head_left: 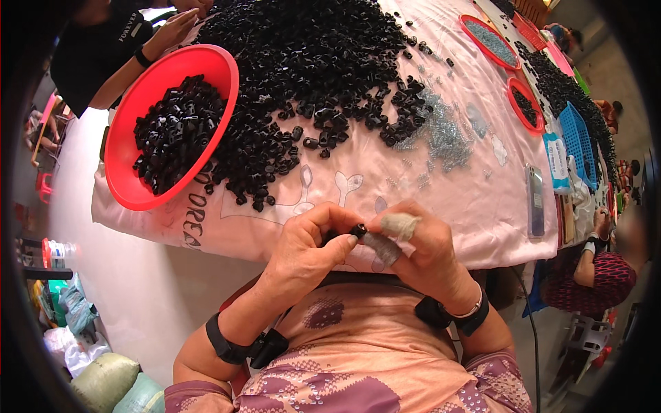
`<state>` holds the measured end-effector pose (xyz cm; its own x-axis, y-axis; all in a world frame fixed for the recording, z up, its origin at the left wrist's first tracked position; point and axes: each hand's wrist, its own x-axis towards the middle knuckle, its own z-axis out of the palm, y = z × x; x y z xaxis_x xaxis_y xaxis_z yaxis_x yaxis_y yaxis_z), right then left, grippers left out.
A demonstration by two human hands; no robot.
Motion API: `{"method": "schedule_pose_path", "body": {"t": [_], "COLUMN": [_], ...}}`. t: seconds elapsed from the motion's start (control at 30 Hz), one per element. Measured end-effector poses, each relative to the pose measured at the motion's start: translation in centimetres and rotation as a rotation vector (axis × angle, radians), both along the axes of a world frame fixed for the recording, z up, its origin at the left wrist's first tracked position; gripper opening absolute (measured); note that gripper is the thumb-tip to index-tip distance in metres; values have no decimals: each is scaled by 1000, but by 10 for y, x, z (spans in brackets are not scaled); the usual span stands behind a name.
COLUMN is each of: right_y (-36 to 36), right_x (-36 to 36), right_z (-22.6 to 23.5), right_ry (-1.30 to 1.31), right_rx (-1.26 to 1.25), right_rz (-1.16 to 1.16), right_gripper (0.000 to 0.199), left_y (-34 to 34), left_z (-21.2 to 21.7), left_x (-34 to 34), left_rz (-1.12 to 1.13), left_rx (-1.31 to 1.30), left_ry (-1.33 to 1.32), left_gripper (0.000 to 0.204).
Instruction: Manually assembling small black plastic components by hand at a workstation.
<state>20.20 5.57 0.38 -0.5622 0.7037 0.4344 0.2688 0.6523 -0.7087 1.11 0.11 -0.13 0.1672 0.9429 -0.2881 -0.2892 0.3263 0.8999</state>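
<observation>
My left hand (299, 241) pinches a small black cylindrical plastic part (359, 230) between thumb and fingers, just above the table's near edge. Close against it is my right hand (427, 248), its fingers curled in and meeting the part. Beige and grey cloth wraps cover two of its digits. Whether those fingertips hold some tiny piece is hidden. Beyond both hands spreads a large heap of similar black parts (303, 62). To its right lies a scatter of small silvery pieces (447, 134), too fine to name.
A tilted red basin (117, 158) full of black parts rests at the left edge of the pink tablecloth (268, 227). At right are a phone (535, 203), a wet-wipe pack (556, 165), a blue basket (577, 141) and red trays (482, 51). Other people sit at far left and right.
</observation>
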Motion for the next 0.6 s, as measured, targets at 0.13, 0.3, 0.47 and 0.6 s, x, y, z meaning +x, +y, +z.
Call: {"method": "schedule_pose_path", "body": {"t": [0.13,0.3,0.47,0.6], "right_y": [11,35,27,23], "right_x": [8,4,2,2], "right_z": [0,-9,-16,-15], "right_ry": [-79,-340,-533,-639], "right_rx": [-58,205,313,226], "right_rz": [-255,-387,-308,-290], "right_gripper": [22,15,11,22], "left_y": [0,0,-2,-3], "left_z": [-1,2,2,2], "left_x": [0,0,0,1], "left_rz": [12,7,2,13], "left_rx": [-9,-32,-60,-43], "left_ry": [-13,-17,-17,-16], "left_gripper": [16,14,13,13]}}
